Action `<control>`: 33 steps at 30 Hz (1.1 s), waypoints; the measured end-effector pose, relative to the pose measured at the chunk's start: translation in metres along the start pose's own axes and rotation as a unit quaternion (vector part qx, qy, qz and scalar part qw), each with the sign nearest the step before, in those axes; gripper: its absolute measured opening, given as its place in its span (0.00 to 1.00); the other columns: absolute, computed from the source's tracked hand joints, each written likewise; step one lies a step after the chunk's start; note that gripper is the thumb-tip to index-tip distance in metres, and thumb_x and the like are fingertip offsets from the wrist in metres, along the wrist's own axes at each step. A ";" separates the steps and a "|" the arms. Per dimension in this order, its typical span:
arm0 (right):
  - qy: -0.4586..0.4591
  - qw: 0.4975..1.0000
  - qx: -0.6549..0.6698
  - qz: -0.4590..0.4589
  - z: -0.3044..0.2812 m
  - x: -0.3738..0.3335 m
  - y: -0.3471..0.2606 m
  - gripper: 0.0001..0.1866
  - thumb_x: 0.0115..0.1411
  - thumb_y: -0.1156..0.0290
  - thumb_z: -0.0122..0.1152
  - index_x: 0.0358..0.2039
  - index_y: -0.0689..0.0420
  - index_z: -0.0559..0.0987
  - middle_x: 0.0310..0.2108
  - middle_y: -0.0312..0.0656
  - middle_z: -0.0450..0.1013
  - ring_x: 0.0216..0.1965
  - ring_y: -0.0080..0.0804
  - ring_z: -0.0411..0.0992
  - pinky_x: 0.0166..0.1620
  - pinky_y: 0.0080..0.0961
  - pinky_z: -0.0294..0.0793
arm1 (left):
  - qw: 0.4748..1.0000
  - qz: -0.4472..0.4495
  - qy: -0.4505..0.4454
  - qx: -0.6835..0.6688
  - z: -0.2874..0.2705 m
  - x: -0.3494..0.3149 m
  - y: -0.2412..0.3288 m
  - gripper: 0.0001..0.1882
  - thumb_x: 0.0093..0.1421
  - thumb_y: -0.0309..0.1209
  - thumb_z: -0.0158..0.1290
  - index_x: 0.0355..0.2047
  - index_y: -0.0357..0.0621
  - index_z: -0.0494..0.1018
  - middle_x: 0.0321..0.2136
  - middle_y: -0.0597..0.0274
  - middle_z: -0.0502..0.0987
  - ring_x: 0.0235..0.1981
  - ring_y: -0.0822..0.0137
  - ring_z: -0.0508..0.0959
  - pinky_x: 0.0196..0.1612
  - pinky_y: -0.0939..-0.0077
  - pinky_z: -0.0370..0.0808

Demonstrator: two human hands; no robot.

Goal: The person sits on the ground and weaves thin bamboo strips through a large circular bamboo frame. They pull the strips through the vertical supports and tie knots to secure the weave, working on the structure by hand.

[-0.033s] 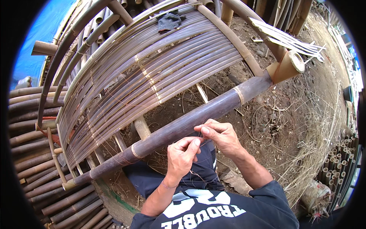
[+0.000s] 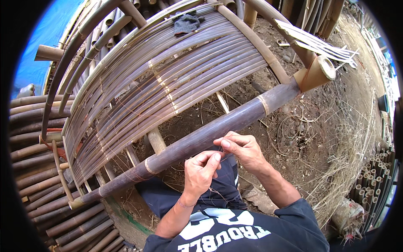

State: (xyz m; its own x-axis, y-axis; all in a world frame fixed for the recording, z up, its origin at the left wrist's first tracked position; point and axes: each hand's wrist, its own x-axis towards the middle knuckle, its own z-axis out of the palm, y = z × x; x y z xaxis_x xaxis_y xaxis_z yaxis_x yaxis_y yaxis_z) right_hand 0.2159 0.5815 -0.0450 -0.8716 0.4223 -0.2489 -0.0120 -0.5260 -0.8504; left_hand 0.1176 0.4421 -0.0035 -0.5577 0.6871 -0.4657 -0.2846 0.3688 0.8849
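Your left hand (image 2: 200,171) and right hand (image 2: 242,150) both pinch a thin fibre strand (image 2: 221,158), fingertips pressed together, just beside the dark bamboo pole (image 2: 197,140) crossing your lap.

The big pole (image 2: 201,136) by my hands is dark brown bamboo, smooth and a bit shiny, with pale rings. At its 2 o'clock end the cut tip (image 2: 317,73) is pale and dry. The bent strips (image 2: 168,84) at 11 o'clock are thin bamboo, smooth and streaky. A dark cloth glove (image 2: 186,23) at 12 o'clock looks soft and matt. The ground (image 2: 319,138) is rough dirt with dry straw.
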 end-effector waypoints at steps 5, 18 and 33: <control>-0.022 0.999 -0.025 -0.025 -0.003 0.004 0.008 0.13 0.62 0.68 0.62 0.40 0.66 0.82 0.34 0.38 0.74 0.36 0.24 0.74 0.39 0.20 0.74 | 0.996 0.084 -0.032 0.015 -0.009 0.011 -0.015 0.11 0.63 0.32 0.55 0.35 0.35 0.80 0.23 0.65 0.77 0.21 0.78 0.74 0.23 0.85 0.71; -0.141 0.913 -0.382 0.011 0.020 -0.024 0.031 0.25 0.64 0.67 0.54 0.58 0.67 0.64 0.52 0.61 0.66 0.42 0.50 0.75 0.46 0.37 0.75 | 0.959 -0.166 -0.004 -0.230 -0.036 0.114 -0.016 0.08 0.61 0.31 0.55 0.33 0.37 0.77 0.21 0.67 0.73 0.19 0.74 0.76 0.21 0.80 0.75; -0.237 0.713 -0.648 0.129 -0.109 0.165 -0.029 0.28 0.59 0.68 0.53 0.59 0.63 0.66 0.53 0.58 0.69 0.52 0.52 0.71 0.55 0.39 0.69 | 0.905 0.036 -0.140 0.399 0.003 0.215 -0.038 0.15 0.57 0.34 0.49 0.34 0.35 0.79 0.32 0.36 0.78 0.36 0.42 0.79 0.42 0.55 0.75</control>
State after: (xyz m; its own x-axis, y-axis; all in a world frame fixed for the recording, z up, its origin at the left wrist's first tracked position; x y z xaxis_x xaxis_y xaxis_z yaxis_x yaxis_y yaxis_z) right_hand 0.1256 0.7477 -0.1119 -0.8347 -0.0234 -0.5502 0.3728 0.7115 -0.5957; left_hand 0.0111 0.5775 -0.1375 -0.3006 0.8182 -0.4901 0.4618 0.5744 0.6758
